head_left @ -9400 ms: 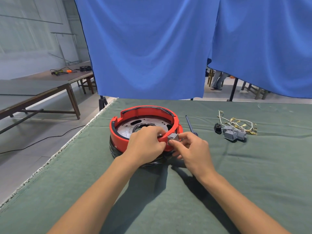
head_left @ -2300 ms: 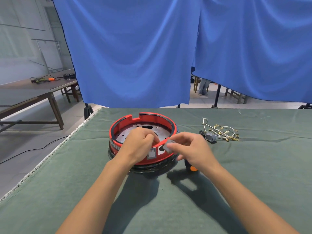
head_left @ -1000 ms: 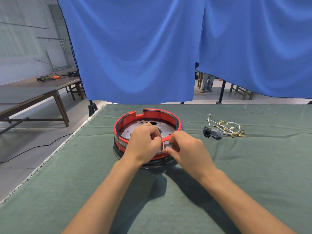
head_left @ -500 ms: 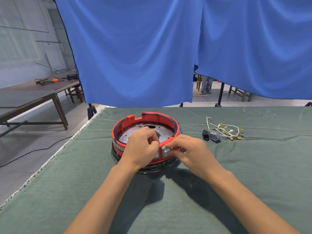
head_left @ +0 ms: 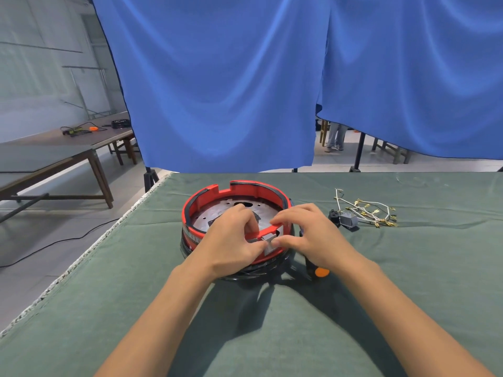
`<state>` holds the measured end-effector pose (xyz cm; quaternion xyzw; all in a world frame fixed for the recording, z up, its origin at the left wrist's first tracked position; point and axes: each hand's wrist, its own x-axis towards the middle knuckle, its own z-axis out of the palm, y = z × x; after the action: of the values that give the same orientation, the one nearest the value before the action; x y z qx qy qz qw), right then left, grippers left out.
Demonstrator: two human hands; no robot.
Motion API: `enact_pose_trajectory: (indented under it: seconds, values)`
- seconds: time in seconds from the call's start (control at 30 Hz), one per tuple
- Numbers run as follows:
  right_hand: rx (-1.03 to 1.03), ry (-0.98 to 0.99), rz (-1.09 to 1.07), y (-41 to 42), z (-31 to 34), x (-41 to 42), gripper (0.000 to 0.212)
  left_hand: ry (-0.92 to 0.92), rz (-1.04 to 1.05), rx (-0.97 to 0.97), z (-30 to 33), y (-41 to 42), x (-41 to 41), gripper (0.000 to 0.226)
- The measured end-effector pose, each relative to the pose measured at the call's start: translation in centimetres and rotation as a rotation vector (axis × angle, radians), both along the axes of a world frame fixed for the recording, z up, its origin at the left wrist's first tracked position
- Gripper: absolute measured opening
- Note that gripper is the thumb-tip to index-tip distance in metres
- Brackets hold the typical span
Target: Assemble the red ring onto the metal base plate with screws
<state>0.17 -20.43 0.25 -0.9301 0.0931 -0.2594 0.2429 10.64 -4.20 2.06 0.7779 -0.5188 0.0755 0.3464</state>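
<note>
The red ring (head_left: 246, 189) sits around the perforated metal base plate (head_left: 217, 216) on a black lower part, in the middle of the green table. My left hand (head_left: 234, 240) grips the ring's near wall, fingers curled over its rim. My right hand (head_left: 307, 235) pinches a small grey block (head_left: 269, 244) against the outside of that near wall, right beside my left thumb. No screws are visible.
A screwdriver with an orange handle end (head_left: 321, 272) lies under my right wrist. A bundle of wires with brass terminals (head_left: 367, 210) and a grey connector (head_left: 348, 221) lies to the right. The table's left edge (head_left: 89, 248) drops to the floor. Blue curtains hang behind.
My right hand brought the grey block from beside the ring up against its near wall. The left hand kept its grip on the rim. The ring was turned since the oldest frame.
</note>
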Motion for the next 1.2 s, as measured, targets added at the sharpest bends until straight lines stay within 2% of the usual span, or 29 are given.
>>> enact_pose_trajectory:
  seconds: [0.23,0.5,0.63,0.7,0.87,0.97,1.07,1.2]
  values:
    - [0.003,0.087,0.037,-0.2,0.3,-0.1,0.044,0.037,-0.006,0.026,0.3,0.1,0.2,0.018]
    - [0.12,-0.017,-0.028,0.6,0.3,0.5,0.023,0.003,0.014,0.008,0.1,-0.1,0.0,0.013]
    - [0.131,-0.057,-0.033,1.0,-0.1,0.4,0.02,-0.013,0.015,-0.021,-0.3,0.0,0.3,0.013]
    - [0.131,-0.085,-0.023,1.3,-0.3,0.1,0.021,-0.041,0.051,-0.023,-0.9,-0.4,0.0,0.016]
    - [0.231,-0.156,-0.007,1.1,-1.0,-0.4,0.031,-0.245,0.158,0.062,-1.8,-1.5,-1.0,0.034]
    - [0.301,-0.27,-0.143,0.6,-1.0,-0.9,0.034,-0.305,0.186,0.111,-2.0,-1.8,-1.3,0.033]
    - [0.277,-0.31,-0.396,-0.5,-1.3,-1.3,0.028,-0.321,0.242,0.125,-2.1,-2.6,-1.9,0.032]
    - [0.296,-0.194,-0.663,-3.4,-2.6,-2.2,0.019,-0.36,0.285,0.157,-2.2,-3.8,-2.6,0.023]
